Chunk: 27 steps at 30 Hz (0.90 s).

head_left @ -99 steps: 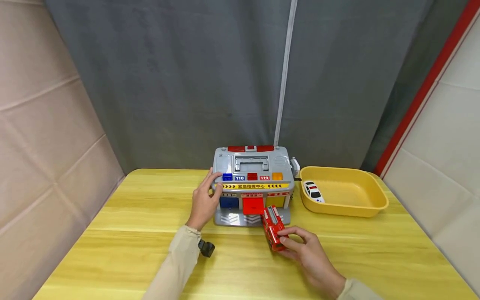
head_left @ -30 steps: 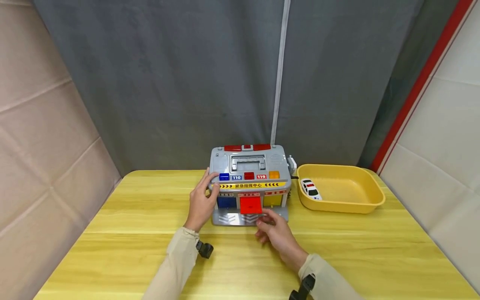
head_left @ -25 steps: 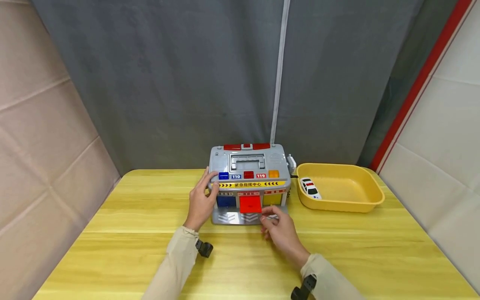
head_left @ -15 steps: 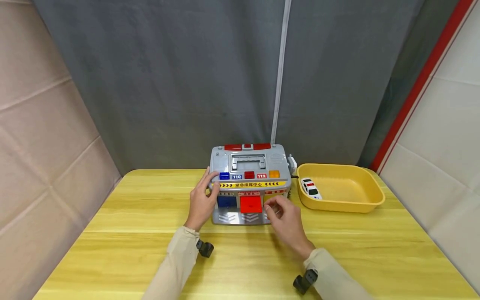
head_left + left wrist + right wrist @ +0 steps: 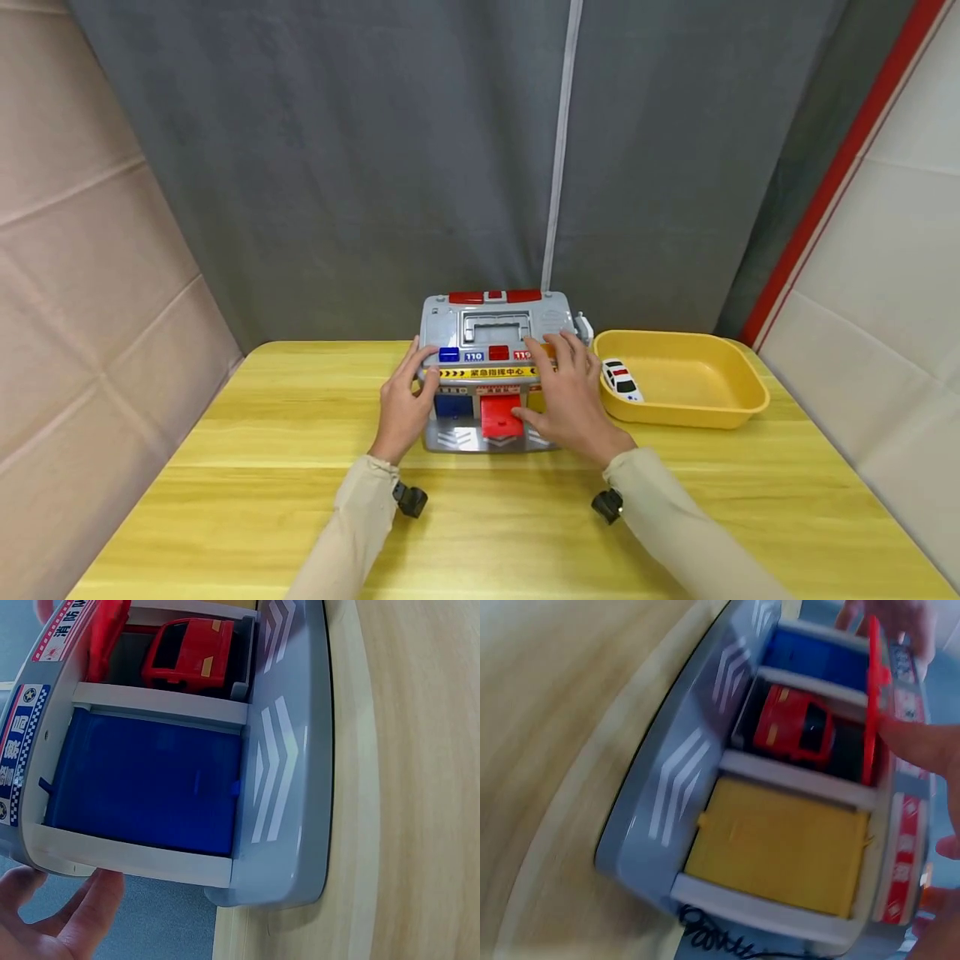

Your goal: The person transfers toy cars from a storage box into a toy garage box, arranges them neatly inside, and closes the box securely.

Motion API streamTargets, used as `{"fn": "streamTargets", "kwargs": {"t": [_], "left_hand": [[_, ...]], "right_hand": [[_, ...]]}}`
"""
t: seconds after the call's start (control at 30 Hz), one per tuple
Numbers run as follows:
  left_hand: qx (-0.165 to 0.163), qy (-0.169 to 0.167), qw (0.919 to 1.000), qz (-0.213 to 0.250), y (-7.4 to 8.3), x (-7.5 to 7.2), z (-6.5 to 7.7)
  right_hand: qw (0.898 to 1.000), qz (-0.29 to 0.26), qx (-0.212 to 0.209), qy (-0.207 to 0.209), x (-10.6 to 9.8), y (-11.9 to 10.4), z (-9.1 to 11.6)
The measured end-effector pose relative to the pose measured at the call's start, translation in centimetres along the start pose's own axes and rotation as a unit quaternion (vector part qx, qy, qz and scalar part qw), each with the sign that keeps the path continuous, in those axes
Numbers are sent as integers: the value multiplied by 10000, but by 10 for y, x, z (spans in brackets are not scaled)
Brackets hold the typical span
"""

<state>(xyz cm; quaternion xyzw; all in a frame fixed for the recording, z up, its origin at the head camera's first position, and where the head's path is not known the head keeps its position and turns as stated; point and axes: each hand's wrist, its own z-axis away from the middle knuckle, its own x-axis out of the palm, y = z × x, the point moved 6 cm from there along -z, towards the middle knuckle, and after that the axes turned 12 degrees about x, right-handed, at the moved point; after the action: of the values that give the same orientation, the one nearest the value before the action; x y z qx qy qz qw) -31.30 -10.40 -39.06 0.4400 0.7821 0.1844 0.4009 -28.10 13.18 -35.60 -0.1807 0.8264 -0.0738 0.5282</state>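
Note:
A grey toy emergency station stands before me, its red middle door swung up and outward. Inside the middle bay sits a red toy fire truck, its cab facing out; in the head view the door hides it. My left hand braces the station's left end, straight fingers against the side and thumb at the front edge. Over the right end of the roof spreads my right hand, fingertips near the orange button and thumb touching the red door. The blue door and yellow door are closed.
To the station's right, a yellow tray holds a white toy police car. A black coiled cord hangs by the station's right side. Behind the wooden table hangs a grey curtain.
The fire truck, earlier in my right hand out front, is now in the middle bay. My right hand has risen to the roof, thumb on the red door, which hangs slightly lower.

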Motion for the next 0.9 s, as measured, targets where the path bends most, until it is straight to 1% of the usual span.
{"fn": "streamTargets", "kwargs": {"t": [0.07,0.13,0.2,0.33,0.43,0.53,0.7,0.9], "left_hand": [[-24,-25,10000,-20,0,0,1],[-53,-32,10000,14,1,0,1],[-58,-37,10000,28,2,0,0],[-11,-17,10000,40,5,-1,-1],[25,6,10000,25,6,-1,-1],[-3,31,10000,22,6,-1,0],[-18,-28,10000,-24,7,1,0],[13,15,10000,-53,8,2,0]], "right_hand": [[9997,124,168,-103,4,5,-3],[9995,237,207,-43,9,7,-5],[9991,345,198,134,13,9,-7],[9965,521,108,652,18,10,-8],[9945,526,93,898,20,11,-8],[9939,471,114,993,20,11,-7],[9920,454,172,1166,20,12,-6],[9886,509,60,1418,20,11,-6]]}}
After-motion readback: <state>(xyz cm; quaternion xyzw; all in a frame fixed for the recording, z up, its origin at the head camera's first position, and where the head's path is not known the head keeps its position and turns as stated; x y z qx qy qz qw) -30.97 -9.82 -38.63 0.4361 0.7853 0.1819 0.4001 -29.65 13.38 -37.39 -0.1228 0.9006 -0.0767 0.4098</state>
